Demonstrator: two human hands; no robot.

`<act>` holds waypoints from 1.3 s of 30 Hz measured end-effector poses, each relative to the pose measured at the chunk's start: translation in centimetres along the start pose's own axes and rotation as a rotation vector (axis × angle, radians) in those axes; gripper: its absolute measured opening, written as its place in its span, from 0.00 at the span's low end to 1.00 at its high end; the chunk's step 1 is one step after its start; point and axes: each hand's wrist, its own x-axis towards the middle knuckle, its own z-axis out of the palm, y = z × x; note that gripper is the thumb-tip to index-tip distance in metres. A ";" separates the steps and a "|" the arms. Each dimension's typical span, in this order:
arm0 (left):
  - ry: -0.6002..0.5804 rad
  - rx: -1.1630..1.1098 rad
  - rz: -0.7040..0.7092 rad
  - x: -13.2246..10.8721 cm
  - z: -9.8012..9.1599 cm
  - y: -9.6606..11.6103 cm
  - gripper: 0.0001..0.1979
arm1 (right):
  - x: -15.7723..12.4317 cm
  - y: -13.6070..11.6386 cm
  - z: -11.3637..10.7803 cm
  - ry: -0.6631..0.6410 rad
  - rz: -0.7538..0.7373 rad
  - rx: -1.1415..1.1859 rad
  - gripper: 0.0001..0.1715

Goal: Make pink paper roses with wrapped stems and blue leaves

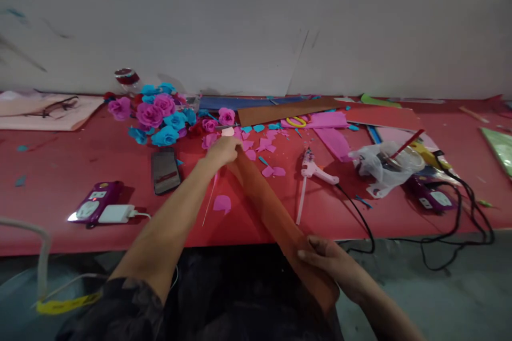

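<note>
Across the front edge of the red-covered table (240, 226), I hold a long orange-brown strip of paper (271, 202) on a slant, its far end over the tabletop and its near end hanging above the lap. My left hand (224, 150) is closed on the far end, most of its fingertips hidden from the head view. My right hand (325, 257) grips the near end, thumb laid on the upper face.

From my remote seat, I judge tearing the main risk: a hard or uneven pull between the two grips could split the sheet or crease it. A sideways swing might scatter the thin, curved pink paper petals (222, 203), or brush the nozzle of the pale pink plastic glue gun (320, 172); I can't tell whether it is hot. Its thin black rubbery cable (362, 218) dips over the edge near my right wrist, so a snag could drag the gun along.

The strip looks matte and limp, bulging softly at its lower end; finer grain is too blurred to read. Beyond my left forearm, the ruffled pink, blue and red paper roses (160, 112) make a rounded cluster, against the smooth, flat black phone (165, 171).
</note>
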 end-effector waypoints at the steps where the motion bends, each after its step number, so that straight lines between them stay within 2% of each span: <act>1: -0.025 0.009 0.023 0.8 0.8 0.4 0.16 | -0.2 0.7 -0.3 -0.009 0.011 0.019 0.19; 5: -0.122 0.040 0.092 3.2 3.0 0.8 0.15 | -0.8 3.4 -1.7 -0.019 0.031 0.101 0.20; 10: -0.165 0.041 0.089 4.1 4.0 -0.4 0.09 | -1.3 5.9 -3.2 0.056 0.053 0.084 0.24; 13: -0.129 0.018 0.095 3.8 4.3 -0.9 0.08 | -1.6 6.7 -3.5 0.031 0.081 0.005 0.26; 16: -0.023 0.000 0.097 3.0 4.4 -0.8 0.13 | -1.7 7.1 -3.3 0.023 0.068 -0.115 0.29; 19: 0.140 0.005 0.074 0.6 4.3 0.0 0.18 | -1.7 7.2 -2.9 0.033 0.032 -0.196 0.30; 20: 0.220 0.020 0.062 -0.8 4.4 0.5 0.20 | -1.7 7.2 -2.8 0.031 0.022 -0.210 0.30; 21: 0.352 0.068 0.064 -2.4 4.7 1.0 0.20 | -1.8 7.3 -2.9 0.030 0.015 -0.217 0.30; 22: 0.415 0.110 0.099 -4.3 5.2 1.5 0.19 | -1.8 7.4 -2.9 0.028 0.008 -0.221 0.30; 23: 0.411 0.133 0.158 -6.4 5.8 2.1 0.18 | -1.8 7.5 -3.0 0.028 0.001 -0.232 0.29; 25: 0.279 0.144 0.327 -10.6 7.3 3.3 0.18 | -1.8 7.7 -3.4 0.054 -0.005 -0.279 0.29; 27: 0.213 0.138 0.403 -14.0 9.0 4.4 0.18 | -1.6 7.8 -3.6 0.087 -0.001 -0.350 0.29; 28: 0.212 0.143 0.392 -15.2 9.8 4.9 0.18 | -1.5 7.9 -3.7 0.094 0.001 -0.386 0.28; 30: 0.239 0.185 0.358 -16.1 11.2 5.7 0.20 | -1.2 8.0 -3.6 0.085 -0.013 -0.466 0.27; 32: 0.293 0.242 0.234 -15.7 12.2 6.3 0.24 | -0.9 7.8 -3.3 0.072 -0.039 -0.601 0.23; 34: 0.311 0.284 0.118 -14.8 12.9 6.6 0.27 | -0.9 7.1 -3.1 0.123 -0.043 -0.819 0.20; 37: 0.293 0.306 0.112 -14.0 13.5 6.4 0.28 | -0.9 4.3 -3.4 0.364 -0.109 -1.134 0.18; 39: 0.292 0.307 0.158 -14.2 13.6 6.1 0.27 | -0.5 1.2 -4.1 0.546 -0.307 -1.207 0.17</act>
